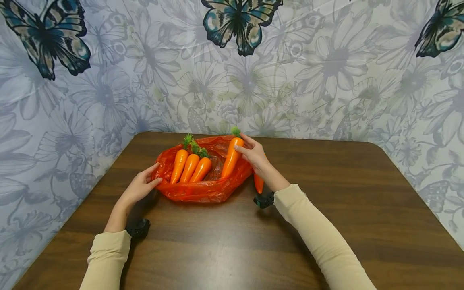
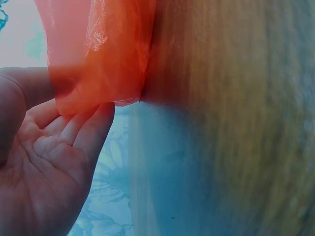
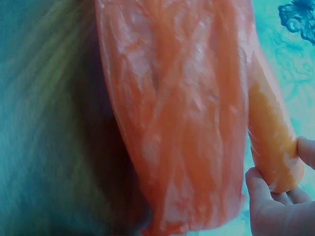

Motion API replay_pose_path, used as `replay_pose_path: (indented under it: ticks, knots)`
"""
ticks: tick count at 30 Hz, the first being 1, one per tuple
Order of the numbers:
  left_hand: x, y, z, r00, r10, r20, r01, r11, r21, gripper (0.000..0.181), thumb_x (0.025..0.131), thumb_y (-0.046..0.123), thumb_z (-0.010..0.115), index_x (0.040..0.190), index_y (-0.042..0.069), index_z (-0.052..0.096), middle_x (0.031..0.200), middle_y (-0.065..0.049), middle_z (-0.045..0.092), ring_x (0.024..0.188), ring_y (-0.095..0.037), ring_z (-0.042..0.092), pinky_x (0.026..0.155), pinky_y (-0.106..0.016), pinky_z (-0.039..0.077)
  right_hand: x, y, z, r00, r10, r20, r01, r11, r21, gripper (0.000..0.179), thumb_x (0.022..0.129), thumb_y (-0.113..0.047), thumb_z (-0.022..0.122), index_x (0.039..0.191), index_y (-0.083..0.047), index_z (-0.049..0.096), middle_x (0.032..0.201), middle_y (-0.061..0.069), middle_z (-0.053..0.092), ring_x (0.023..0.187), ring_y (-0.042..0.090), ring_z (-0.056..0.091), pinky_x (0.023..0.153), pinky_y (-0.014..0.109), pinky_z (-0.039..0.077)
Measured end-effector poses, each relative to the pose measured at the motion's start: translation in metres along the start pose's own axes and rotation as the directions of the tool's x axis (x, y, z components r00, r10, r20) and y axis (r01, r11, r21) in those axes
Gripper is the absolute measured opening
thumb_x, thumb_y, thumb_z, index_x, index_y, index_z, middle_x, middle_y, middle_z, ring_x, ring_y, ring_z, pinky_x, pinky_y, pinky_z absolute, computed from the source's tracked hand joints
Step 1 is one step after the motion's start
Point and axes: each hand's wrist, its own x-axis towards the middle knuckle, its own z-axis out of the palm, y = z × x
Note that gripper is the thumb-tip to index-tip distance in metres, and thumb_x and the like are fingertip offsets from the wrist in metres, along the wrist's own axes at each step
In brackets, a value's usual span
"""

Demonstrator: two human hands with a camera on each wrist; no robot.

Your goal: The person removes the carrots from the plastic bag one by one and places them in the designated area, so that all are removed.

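A red plastic bag (image 1: 195,194) lies spread wide on the table, its top gaping. Inside it, toward the left, three orange carrots (image 1: 190,167) with green tops lie side by side. My right hand (image 1: 255,155) grips another carrot (image 1: 232,159) near its leafy top, with the tip down in the right part of the bag. In the right wrist view that carrot (image 3: 273,142) shows between thumb and fingers beside the bag wall (image 3: 182,147). My left hand (image 1: 139,187) holds the bag's left side; in the left wrist view the film (image 2: 108,59) covers its fingertips.
An orange carrot-like piece (image 1: 258,184) shows under my right wrist, partly hidden. Dark wrist cameras (image 1: 138,228) sit on both wrists. The brown wooden table (image 1: 344,181) reaches back to a wall (image 1: 250,88) covered in flowers and butterflies.
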Motion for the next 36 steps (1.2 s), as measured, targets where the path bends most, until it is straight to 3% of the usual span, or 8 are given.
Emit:
replay_pose_path:
  ticks: [5,12,18,21,29,36]
  knots:
    - [0.0,-0.001,0.0,1.0,0.004,-0.004,-0.004,1.0,0.014,0.062,0.094,0.0,0.054,0.143,-0.011,0.018,0.135,-0.04,0.031,0.119,-0.046,0.042,0.091,-0.043,0.04,0.0,-0.006,-0.009,1.0,-0.011,-0.029,0.012,0.999,0.04,0.058,0.089,-0.003,0.063,0.142,-0.015,0.043,0.145,0.007,0.038,0.119,0.021,0.048,0.099,0.035,0.038]
    - [0.001,-0.004,0.0,1.0,-0.004,0.001,0.004,1.0,0.009,0.063,0.094,0.002,0.054,0.144,-0.01,0.017,0.136,-0.039,0.03,0.119,-0.046,0.041,0.092,-0.043,0.039,-0.001,-0.014,-0.018,0.999,-0.041,-0.013,0.042,0.991,0.127,0.058,0.091,0.0,0.059,0.143,-0.012,0.039,0.142,0.01,0.04,0.1,0.015,0.053,0.074,0.021,0.046]
    - [0.001,-0.003,0.0,1.0,-0.016,0.002,0.016,1.0,0.0,0.063,0.094,0.002,0.053,0.144,-0.009,0.017,0.136,-0.039,0.03,0.119,-0.046,0.042,0.091,-0.043,0.04,-0.002,-0.019,-0.036,0.999,-0.039,-0.002,0.039,0.987,0.158,0.06,0.091,0.0,0.058,0.145,-0.012,0.035,0.145,0.012,0.036,0.12,0.023,0.047,0.094,0.03,0.042]
    - [0.002,-0.003,-0.001,1.0,-0.019,0.002,0.019,1.0,0.002,0.063,0.094,0.002,0.053,0.145,-0.009,0.017,0.137,-0.039,0.029,0.119,-0.046,0.041,0.092,-0.044,0.038,-0.004,-0.02,-0.047,0.999,-0.043,-0.001,0.043,0.981,0.188,0.061,0.092,0.002,0.055,0.146,-0.011,0.032,0.145,0.013,0.035,0.122,0.025,0.044,0.099,0.034,0.038]
    - [0.001,-0.002,-0.001,1.0,-0.014,-0.003,0.014,1.0,0.0,0.063,0.094,0.002,0.054,0.144,-0.01,0.017,0.136,-0.039,0.03,0.12,-0.047,0.041,0.092,-0.044,0.037,-0.006,-0.015,-0.078,0.999,-0.036,-0.013,0.038,0.985,0.169,0.061,0.093,0.002,0.053,0.148,-0.009,0.027,0.145,0.016,0.034,0.113,0.02,0.049,0.098,0.031,0.038]
    - [0.001,-0.002,-0.001,1.0,-0.018,0.001,0.018,1.0,-0.001,0.063,0.094,0.003,0.054,0.144,-0.01,0.016,0.136,-0.039,0.03,0.119,-0.047,0.041,0.092,-0.044,0.038,-0.01,-0.012,-0.104,1.0,0.018,-0.02,-0.016,0.991,0.133,0.063,0.093,0.0,0.054,0.149,-0.012,0.026,0.148,0.013,0.029,0.108,0.017,0.05,0.094,0.028,0.041]
